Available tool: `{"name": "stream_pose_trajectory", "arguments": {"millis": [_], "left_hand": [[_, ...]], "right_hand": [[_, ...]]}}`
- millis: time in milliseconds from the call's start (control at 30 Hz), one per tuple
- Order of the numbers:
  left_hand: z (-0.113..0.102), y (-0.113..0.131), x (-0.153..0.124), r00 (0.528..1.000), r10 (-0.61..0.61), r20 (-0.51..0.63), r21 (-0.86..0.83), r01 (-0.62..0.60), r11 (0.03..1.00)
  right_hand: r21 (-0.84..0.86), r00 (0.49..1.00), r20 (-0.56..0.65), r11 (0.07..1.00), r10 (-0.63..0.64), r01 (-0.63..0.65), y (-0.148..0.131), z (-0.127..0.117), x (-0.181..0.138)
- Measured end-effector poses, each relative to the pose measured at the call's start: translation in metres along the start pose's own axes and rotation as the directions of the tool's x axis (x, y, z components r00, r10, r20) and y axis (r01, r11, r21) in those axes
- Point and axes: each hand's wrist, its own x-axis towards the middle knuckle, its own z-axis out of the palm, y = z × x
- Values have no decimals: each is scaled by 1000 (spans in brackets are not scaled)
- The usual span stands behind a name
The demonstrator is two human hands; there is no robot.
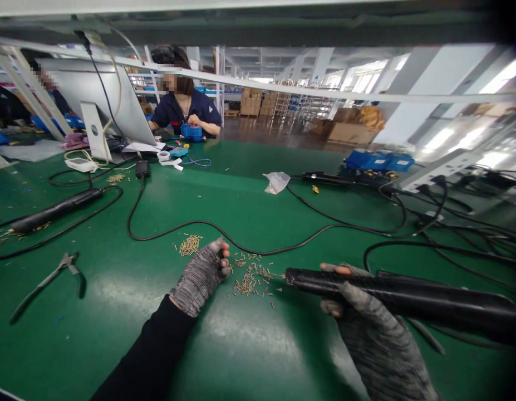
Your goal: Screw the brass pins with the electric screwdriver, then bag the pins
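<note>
My right hand [372, 328], in a grey fingerless glove, is wrapped around a black electric screwdriver [412, 298]. Its thin bit points left, with the tip over a loose scatter of small brass-coloured screws [247, 283] on the green table. Just left of that scatter is my left hand [201, 275], gloved alike, its fingers curled inward. Whatever those fingers pinch, if anything, is too small to name. A denser heap of screws [190, 245] lies behind the left wrist. Under the screwdriver, a grey tool handle [425, 335] partly shows.
Pliers [43, 287] and another black screwdriver [57, 210] lie at left. A black cable [191, 223] snakes across the table [149, 267]. Further back are a plastic bag [276, 182], a third screwdriver [333, 178], blue parts [378, 161] and a monitor [103, 100]. A co-worker [186, 108] sits opposite.
</note>
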Motion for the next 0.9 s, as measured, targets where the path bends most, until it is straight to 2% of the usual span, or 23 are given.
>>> {"name": "stream_pose_trajectory", "arguments": {"millis": [167,300,433,567,700,833,900], "left_hand": [[-1,-3,-3,998,15,59,216,-27,976],[2,-4,-12,982,-31,187,366,-41,930],[5,-3,-19,951,-112,287,453,-31,891],[4,-6,-21,936,-119,331,484,-61,873],[1,-8,-14,946,-134,295,400,6,917],[0,-4,-5,962,-204,181,145,179,973],[0,-1,-2,973,-198,122,26,196,980]], "right_hand": [[96,998,-52,995,30,-24,-9,2,-2],[147,996,44,987,-75,67,-13,5,-3],[171,981,160,982,-110,82,-12,5,-1],[175,976,168,979,-137,107,-5,-2,-1],[169,979,147,979,-141,115,-2,-11,-1],[181,994,85,982,-72,55,-5,-10,0],[170,998,47,985,-38,29,-6,-7,1]]}}
